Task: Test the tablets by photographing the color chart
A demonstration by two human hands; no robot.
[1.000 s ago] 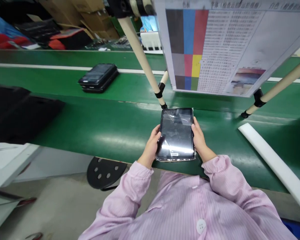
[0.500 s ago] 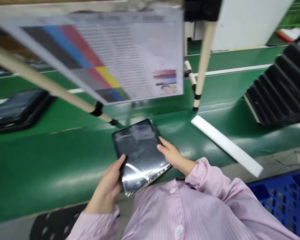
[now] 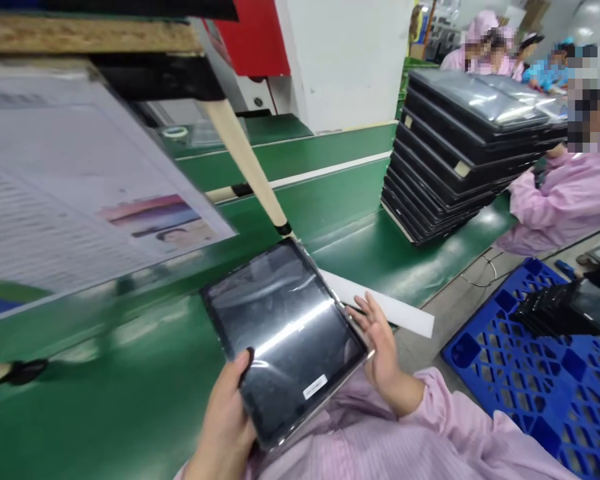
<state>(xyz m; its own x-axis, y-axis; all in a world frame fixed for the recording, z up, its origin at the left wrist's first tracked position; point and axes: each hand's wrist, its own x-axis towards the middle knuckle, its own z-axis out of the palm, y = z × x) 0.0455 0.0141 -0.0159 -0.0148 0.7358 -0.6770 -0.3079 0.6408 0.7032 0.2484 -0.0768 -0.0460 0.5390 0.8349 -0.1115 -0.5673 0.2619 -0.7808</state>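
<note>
A flat black display panel (image 3: 285,327), with shiny clear film over it, tilts above the front of the green bench. A small white label (image 3: 315,387) shows near its lower edge. My left hand (image 3: 230,400) grips its lower left side, thumb on top, the fingers hidden beneath. At its right edge is my right hand (image 3: 380,347), fingers spread and not wrapped round it; whether it touches the edge I cannot tell. Just beyond that hand, a white strip (image 3: 405,313) lies at the bench's front edge, partly hidden by the panel.
To the right a tall stack of black panels (image 3: 440,153) stands on the green bench (image 3: 350,247). A pale stand leg (image 3: 250,167) rises behind my panel, beside a printed sheet (image 3: 80,187). A blue pallet (image 3: 510,373) lies on the floor. Another person's sleeve (image 3: 555,193) is by the stack.
My view has swung right, bringing the whole stack, the pallet and other people into sight. My right hand has gone from gripping the panel to spread fingers, and the panel's label now shows.
</note>
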